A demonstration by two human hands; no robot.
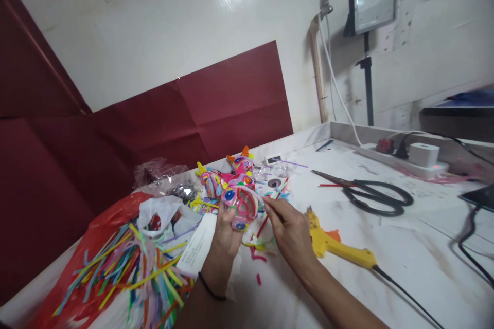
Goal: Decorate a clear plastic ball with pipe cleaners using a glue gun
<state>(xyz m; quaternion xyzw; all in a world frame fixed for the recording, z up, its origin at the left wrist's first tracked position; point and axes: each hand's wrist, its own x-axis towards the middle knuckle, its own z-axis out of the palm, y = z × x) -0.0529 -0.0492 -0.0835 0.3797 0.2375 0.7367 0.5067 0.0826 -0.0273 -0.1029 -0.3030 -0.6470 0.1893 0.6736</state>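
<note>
One-handed, cradle the decorated ornament [244, 208] above the tabletop [281, 295] in the half-curled left hand [227, 232], and guide the pale strip [252, 194] without kinks, pinched in the nearly closed right hand [290, 226].

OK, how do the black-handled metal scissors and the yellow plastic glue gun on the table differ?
The black-handled metal scissors have looped handles and no cord; the yellow plastic glue gun trails a dark one. The scissors lie farther back, blades pointing left; the glue gun lies nearer, its nozzle pointing toward the back. Both rest on the white table, unheld.
</note>
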